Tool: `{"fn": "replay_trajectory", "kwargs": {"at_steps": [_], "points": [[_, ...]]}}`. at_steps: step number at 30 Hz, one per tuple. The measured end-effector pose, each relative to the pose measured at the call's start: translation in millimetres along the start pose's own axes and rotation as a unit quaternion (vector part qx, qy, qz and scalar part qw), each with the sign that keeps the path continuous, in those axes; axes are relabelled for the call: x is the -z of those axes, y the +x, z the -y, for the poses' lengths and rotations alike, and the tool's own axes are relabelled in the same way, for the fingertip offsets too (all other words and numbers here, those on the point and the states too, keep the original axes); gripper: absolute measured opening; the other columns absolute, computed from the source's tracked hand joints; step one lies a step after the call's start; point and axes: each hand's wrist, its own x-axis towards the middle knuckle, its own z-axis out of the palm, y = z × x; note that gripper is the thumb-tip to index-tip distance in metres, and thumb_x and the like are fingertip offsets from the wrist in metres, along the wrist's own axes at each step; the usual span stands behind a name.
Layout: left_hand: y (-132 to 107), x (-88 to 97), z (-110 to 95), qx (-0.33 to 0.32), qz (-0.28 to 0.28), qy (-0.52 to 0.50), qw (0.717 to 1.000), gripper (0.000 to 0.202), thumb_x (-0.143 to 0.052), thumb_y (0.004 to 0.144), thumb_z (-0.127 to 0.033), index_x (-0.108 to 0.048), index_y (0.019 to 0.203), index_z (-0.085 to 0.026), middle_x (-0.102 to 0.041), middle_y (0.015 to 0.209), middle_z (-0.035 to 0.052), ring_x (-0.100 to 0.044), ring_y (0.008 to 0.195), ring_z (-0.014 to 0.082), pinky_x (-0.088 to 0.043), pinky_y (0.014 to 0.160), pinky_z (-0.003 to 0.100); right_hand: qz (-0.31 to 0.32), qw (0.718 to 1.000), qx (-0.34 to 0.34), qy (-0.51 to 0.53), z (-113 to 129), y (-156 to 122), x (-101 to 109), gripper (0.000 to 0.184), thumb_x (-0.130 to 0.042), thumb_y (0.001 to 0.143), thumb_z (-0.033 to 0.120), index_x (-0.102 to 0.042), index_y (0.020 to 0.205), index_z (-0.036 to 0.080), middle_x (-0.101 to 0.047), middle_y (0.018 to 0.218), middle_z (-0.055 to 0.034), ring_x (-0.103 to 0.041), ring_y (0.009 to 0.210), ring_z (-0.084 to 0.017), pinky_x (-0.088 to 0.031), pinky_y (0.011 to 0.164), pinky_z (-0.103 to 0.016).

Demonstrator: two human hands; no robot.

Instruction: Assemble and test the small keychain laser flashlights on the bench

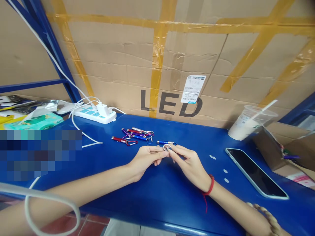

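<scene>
Both my hands meet over the middle of the blue table (152, 193). My left hand (147, 157) and my right hand (185, 162) pinch a small silver ring clip (166, 147) between their fingertips. A blue keychain flashlight (166, 142) lies just behind the fingers; whether it hangs on the clip I cannot tell. Further back lies a small pile of several red, blue and purple keychain flashlights (135, 135) with carabiner clips. A red string bracelet sits on my right wrist.
A white power strip (94, 114) with a charger and white cables lies at the back left. A smartphone (256, 172) lies face up at the right, with a plastic cup (248, 123) and straw behind it and an open cardboard box (283, 147). Taped cardboard forms the back wall.
</scene>
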Motion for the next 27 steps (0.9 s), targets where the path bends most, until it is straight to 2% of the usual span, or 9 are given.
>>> {"fn": "replay_trajectory", "kwargs": {"at_steps": [4,8,11,13,14,17,22,24,27], "points": [[-2.4,-3.3,2.9,0.009,0.038,0.049,0.998,0.024,-0.074,0.061,-0.032,-0.073,0.073,-0.012,-0.065,0.066,0.0031,-0.041,0.049,0.0047,-0.032,0.048,0.021,0.004,1.0,-0.018,-0.006,1.9,1.0,0.8,0.029,-0.049,0.089,0.035,-0.069,0.103,0.02,-0.068,0.095,-0.0059,-0.062,0.085,-0.018,-0.051,0.074,-0.03],[2.2,3.4,-0.7,-0.038,0.038,0.128,0.99,0.031,-0.074,0.061,-0.033,-0.073,0.084,-0.012,-0.067,0.067,0.0034,-0.047,0.05,0.0072,-0.038,0.05,0.022,0.001,0.999,-0.042,-0.027,0.3,2.8,4.4,0.035,-0.047,0.089,0.04,-0.068,0.106,0.018,-0.063,0.073,-0.0032,-0.058,0.065,-0.015,-0.049,0.059,-0.025],[12.7,18.4,-9.5,-0.141,0.001,0.228,0.963,0.033,-0.072,0.064,-0.034,-0.072,0.09,-0.013,-0.069,0.074,0.0054,-0.056,0.058,0.0114,-0.043,0.057,0.023,-0.003,0.997,-0.037,-0.063,-6.4,5.1,9.4,0.038,-0.044,0.09,0.041,-0.065,0.111,0.017,-0.055,0.064,-0.0007,-0.056,0.061,-0.013,-0.047,0.056,-0.024],[21.5,31.3,-16.9,-0.212,-0.049,0.291,0.932,0.032,-0.068,0.068,-0.038,-0.072,0.09,-0.015,-0.07,0.083,0.0065,-0.059,0.067,0.0137,-0.044,0.061,0.023,0.004,0.995,-0.017,-0.103,-12.4,6.8,12.5,0.038,-0.041,0.092,0.04,-0.064,0.111,0.016,-0.055,0.064,-0.0009,-0.056,0.06,-0.013,-0.046,0.057,-0.024],[25.8,37.9,-20.3,-0.233,-0.075,0.307,0.92,0.03,-0.066,0.071,-0.039,-0.073,0.088,-0.015,-0.071,0.084,0.0069,-0.06,0.069,0.0146,-0.044,0.064,0.024,0.009,0.992,-0.007,-0.126,-15.3,7.5,13.7,0.038,-0.04,0.092,0.039,-0.064,0.111,0.016,-0.056,0.065,-0.0014,-0.055,0.058,-0.013,-0.046,0.057,-0.025],[37.0,54.7,-27.2,-0.257,-0.104,0.355,0.893,0.029,-0.06,0.076,-0.039,-0.073,0.088,-0.016,-0.071,0.088,0.0072,-0.061,0.074,0.0163,-0.044,0.067,0.025,0.032,0.983,-0.003,-0.182,-21.9,8.8,15.0,0.036,-0.039,0.093,0.036,-0.066,0.107,0.017,-0.062,0.071,-0.0034,-0.057,0.06,-0.014,-0.046,0.057,-0.025],[43.6,61.0,-22.9,-0.254,-0.025,0.48,0.84,0.024,-0.061,0.075,-0.03,-0.072,0.091,-0.016,-0.071,0.085,0.006,-0.058,0.068,0.0145,-0.042,0.063,0.023,0.082,0.975,-0.039,-0.205,-23.9,8.0,11.8,0.032,-0.039,0.093,0.029,-0.064,0.11,0.018,-0.066,0.082,-0.0045,-0.061,0.069,-0.015,-0.047,0.061,-0.025],[42.3,57.0,-19.3,-0.26,0.019,0.51,0.82,0.023,-0.062,0.075,-0.029,-0.072,0.092,-0.016,-0.071,0.087,0.0064,-0.059,0.072,0.0152,-0.042,0.066,0.024,0.089,0.973,-0.027,-0.21,-23.6,7.3,10.7,0.032,-0.039,0.093,0.027,-0.063,0.113,0.018,-0.066,0.085,-0.0047,-0.061,0.072,-0.015,-0.047,0.064,-0.026],[39.9,53.0,-19.7,-0.271,0.065,0.521,0.806,0.026,-0.061,0.076,-0.032,-0.07,0.095,-0.016,-0.071,0.089,0.0071,-0.06,0.08,0.017,-0.042,0.072,0.025,0.087,0.973,-0.004,-0.212,-24.4,6.4,10.3,0.03,-0.041,0.092,0.026,-0.063,0.112,0.019,-0.065,0.092,-0.0049,-0.06,0.073,-0.015,-0.047,0.063,-0.026]]}}
